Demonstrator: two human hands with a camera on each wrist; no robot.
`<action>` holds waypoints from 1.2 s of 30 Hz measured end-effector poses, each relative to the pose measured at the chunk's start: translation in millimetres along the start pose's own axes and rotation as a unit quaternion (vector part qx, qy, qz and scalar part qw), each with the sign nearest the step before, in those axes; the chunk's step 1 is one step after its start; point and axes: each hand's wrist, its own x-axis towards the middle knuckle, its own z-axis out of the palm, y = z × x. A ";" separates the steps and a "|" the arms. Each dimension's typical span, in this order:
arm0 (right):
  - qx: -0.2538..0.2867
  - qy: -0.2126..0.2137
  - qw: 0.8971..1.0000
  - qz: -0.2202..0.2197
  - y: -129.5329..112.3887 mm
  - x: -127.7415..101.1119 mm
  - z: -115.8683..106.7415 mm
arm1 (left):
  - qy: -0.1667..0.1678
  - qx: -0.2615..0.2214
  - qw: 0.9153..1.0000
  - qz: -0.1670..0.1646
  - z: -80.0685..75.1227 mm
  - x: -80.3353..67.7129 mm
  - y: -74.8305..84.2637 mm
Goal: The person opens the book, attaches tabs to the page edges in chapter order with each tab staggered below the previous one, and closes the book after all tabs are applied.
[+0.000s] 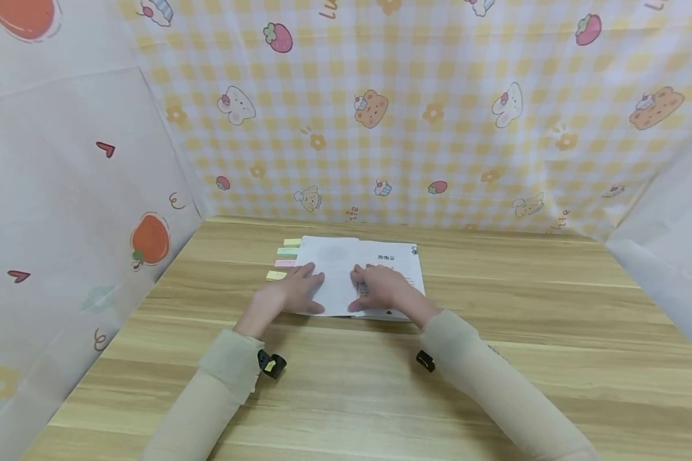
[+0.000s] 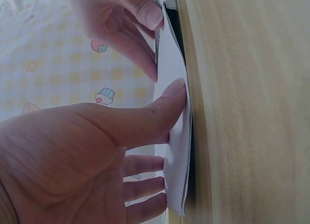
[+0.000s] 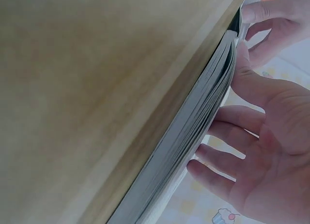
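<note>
Pressing unclenched, left grip (image 1: pixel 293 292) and right grip (image 1: pixel 385 287) flank the gutter (image 1: pixel 358 251) of the open book (image 1: pixel 336 274) beneath, right nearer it.

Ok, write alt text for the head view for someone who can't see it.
A person's left hand and right hand touch the pages of an open book on a wooden table. Coloured tabs stick out from the book's left side; a yellow-checked cloth hangs behind.

Bright head view, dimmer, hazier wrist views
</note>
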 end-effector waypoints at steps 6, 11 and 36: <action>-0.015 -0.001 1.000 -0.007 -1.5 -4.9 2.7 | 0.002 -0.001 1.000 0.002 1.3 0.5 -0.6; -0.027 0.006 0.999 -0.022 -0.8 -8.1 5.4 | -0.001 -0.002 1.000 -0.002 1.3 0.9 -1.0; 0.003 0.074 0.993 -0.087 -11.9 -23.6 6.3 | -0.003 -0.003 1.000 0.001 0.2 -0.8 0.0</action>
